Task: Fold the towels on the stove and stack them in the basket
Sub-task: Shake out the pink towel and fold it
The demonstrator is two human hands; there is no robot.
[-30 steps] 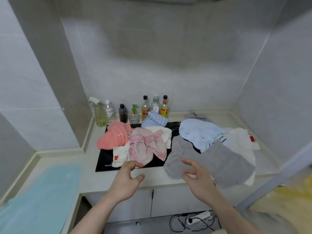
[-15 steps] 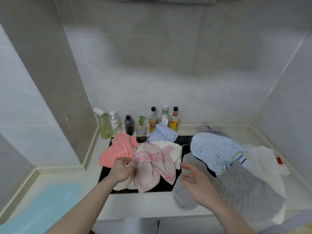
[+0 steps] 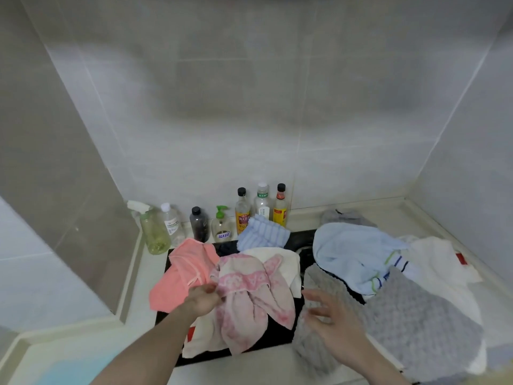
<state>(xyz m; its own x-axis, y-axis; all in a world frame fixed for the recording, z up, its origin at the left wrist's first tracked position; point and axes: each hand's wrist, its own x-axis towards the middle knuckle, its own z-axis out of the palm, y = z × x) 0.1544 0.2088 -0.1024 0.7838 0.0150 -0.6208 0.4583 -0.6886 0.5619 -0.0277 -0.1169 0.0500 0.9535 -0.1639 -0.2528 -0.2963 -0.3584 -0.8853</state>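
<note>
Left hand (image 3: 204, 298) grips pink towel (image 3: 249, 298); right hand (image 3: 333, 320) spread over grey towel (image 3: 416, 315)

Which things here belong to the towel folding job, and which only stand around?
For the job:
- pink towel, pinched by left hand
- grey towel under right hand
- coral towel
- light blue towel
- striped blue towel

Just lying about:
- spray bottle
- soap pump
- sauce bottles
</note>
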